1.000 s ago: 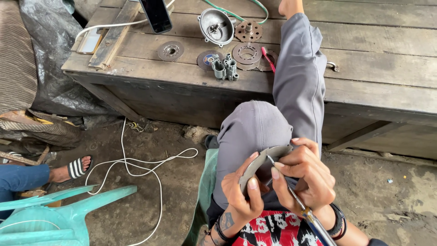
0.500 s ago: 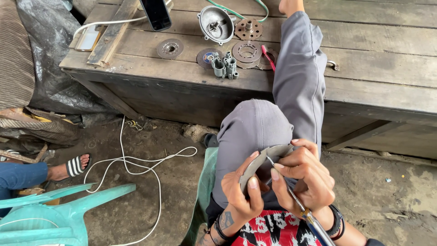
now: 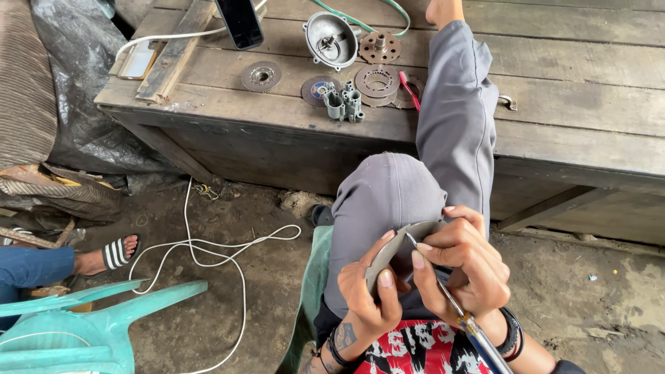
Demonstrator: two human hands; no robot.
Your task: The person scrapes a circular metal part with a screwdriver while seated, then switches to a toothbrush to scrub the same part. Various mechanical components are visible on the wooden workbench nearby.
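Left hand: grips a thin grey curved gasket piece, held over the raised grey-trousered knee.
Right hand: clenched around a slim metal screwdriver, tip on the gasket beside that knee.
Risk: the tip may slip and jab left fingers, or tear the gasket.

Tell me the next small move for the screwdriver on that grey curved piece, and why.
Probably draw the screwdriver tip a little further along the edge of the grey curved piece. The right hand pinches the shaft with the tip set against the piece near its upper rim, while the left hand grips the piece from below over the lap. Most of the edge lies below the tip.
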